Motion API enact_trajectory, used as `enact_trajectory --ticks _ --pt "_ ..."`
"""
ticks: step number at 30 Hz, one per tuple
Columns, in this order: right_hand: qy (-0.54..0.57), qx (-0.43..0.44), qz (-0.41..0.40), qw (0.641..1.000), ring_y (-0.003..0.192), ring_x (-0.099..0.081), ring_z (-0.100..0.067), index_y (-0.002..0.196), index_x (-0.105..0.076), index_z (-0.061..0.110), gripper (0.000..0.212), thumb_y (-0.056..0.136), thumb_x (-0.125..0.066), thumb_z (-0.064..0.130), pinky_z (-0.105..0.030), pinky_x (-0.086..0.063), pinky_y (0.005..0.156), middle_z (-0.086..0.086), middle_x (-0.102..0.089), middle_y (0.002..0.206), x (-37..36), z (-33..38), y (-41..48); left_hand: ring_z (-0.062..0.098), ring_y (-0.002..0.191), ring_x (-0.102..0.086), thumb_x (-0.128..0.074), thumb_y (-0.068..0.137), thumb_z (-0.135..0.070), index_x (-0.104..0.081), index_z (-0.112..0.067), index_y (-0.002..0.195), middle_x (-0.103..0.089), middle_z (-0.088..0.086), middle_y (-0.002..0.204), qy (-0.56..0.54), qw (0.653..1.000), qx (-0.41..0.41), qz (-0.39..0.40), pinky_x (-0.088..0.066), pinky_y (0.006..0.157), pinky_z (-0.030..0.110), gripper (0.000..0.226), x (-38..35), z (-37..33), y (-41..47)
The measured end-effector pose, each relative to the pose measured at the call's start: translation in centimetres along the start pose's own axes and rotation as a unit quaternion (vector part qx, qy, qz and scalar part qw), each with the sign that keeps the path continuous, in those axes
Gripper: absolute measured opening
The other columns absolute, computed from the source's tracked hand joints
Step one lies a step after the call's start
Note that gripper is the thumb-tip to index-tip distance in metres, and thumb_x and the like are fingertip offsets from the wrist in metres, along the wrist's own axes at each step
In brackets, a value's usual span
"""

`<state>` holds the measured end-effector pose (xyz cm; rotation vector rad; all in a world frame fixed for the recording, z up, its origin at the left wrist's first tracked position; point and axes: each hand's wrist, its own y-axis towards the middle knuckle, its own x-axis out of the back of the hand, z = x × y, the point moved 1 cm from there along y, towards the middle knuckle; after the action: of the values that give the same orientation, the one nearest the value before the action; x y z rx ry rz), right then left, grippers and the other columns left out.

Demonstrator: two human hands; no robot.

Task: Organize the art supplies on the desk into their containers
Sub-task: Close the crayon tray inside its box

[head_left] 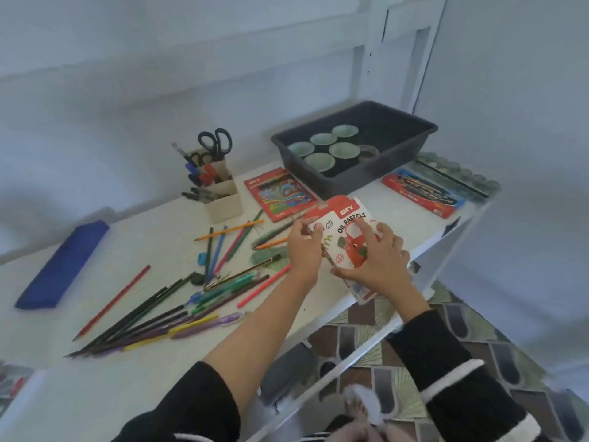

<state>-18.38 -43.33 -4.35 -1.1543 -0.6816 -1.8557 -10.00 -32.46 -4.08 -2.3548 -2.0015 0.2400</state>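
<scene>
A white and red oil pastels box [349,229] lies near the desk's right front edge with its top flap open. My right hand [377,263] holds the box, fingers curled over its front and thumb at its lower edge. My left hand [304,247] pinches a thin dark stick at the box's left side. Loose coloured pencils and pens [178,301] are scattered across the middle of the white desk [137,371].
A beige holder [220,193] with scissors and markers stands at the back. A dark tray [408,145] of round paint pots sits back right. Two red flat boxes [280,193] [420,194], a row of paint pots [459,173] and a blue case [63,266] also lie on the desk.
</scene>
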Motion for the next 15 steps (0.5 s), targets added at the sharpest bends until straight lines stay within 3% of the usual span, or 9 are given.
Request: enact_trajectory --ticks 3,5,7,9,11,15 --pt "-0.019 -0.029 0.018 0.999 0.136 -0.016 -0.035 0.144 -0.011 0.042 0.105 0.060 -0.066 0.074 -0.058 -0.020 0.108 -0.006 -0.011 0.152 0.5 -5.2 3.0 0.009 0.070 -0.062 -0.050 0.097 -0.011 -0.050 -0.008 0.107 -0.051 0.002 0.088 0.034 0.998 0.040 0.038 -0.048 0.048 0.018 0.010 -5.1 1.7 1.4" --pt "-0.026 -0.043 0.030 0.998 0.136 -0.017 -0.034 0.143 -0.013 0.043 0.103 0.060 -0.065 0.075 -0.057 -0.020 0.108 -0.005 -0.013 0.153 0.6 -8.0 4.8 0.013 0.084 -0.064 -0.049 0.098 -0.014 -0.050 -0.013 0.108 -0.055 0.005 0.100 0.075 0.994 0.049 0.066 -0.056 0.060 0.024 0.010 -7.5 2.9 2.4" --pt "-0.023 -0.055 0.042 0.997 0.136 -0.017 -0.033 0.143 -0.017 0.043 0.099 0.061 -0.066 0.073 -0.056 -0.020 0.108 -0.005 -0.015 0.152 0.6 -9.8 6.2 0.019 0.104 -0.058 -0.048 0.098 -0.016 -0.050 -0.018 0.113 -0.055 0.008 0.117 0.153 0.983 0.033 0.098 -0.055 0.081 0.033 0.015 -9.1 4.2 3.6" --pt "-0.035 -0.059 0.048 0.996 0.135 -0.019 -0.033 0.142 -0.020 0.044 0.097 0.061 -0.066 0.072 -0.056 -0.022 0.108 -0.006 -0.017 0.152 0.7 -11.4 7.7 0.022 0.117 -0.045 -0.048 0.097 -0.019 -0.051 -0.020 0.122 -0.051 0.008 0.123 0.284 0.952 -0.017 0.111 -0.044 0.096 0.035 0.025 -10.4 5.4 4.9" --pt "-0.061 -0.055 0.045 0.996 0.134 -0.020 -0.034 0.141 -0.023 0.044 0.097 0.059 -0.066 0.073 -0.058 -0.020 0.107 -0.008 -0.018 0.152 0.7 -12.3 9.1 0.024 0.120 -0.036 -0.047 0.097 -0.022 -0.049 -0.020 0.130 -0.047 0.009 0.126 0.399 0.908 -0.065 0.106 -0.034 0.099 0.034 0.033 -10.9 5.9 5.8" --pt "-0.070 -0.044 0.041 0.996 0.139 -0.012 -0.036 0.141 -0.024 0.043 0.092 0.064 -0.062 0.074 -0.061 -0.009 0.109 -0.011 -0.011 0.155 0.6 -13.0 11.7 0.022 0.122 -0.035 -0.045 0.098 -0.020 -0.041 -0.019 0.140 -0.042 0.007 0.135 0.492 0.850 -0.157 0.100 -0.030 0.102 0.032 0.043 -10.8 6.7 6.6"
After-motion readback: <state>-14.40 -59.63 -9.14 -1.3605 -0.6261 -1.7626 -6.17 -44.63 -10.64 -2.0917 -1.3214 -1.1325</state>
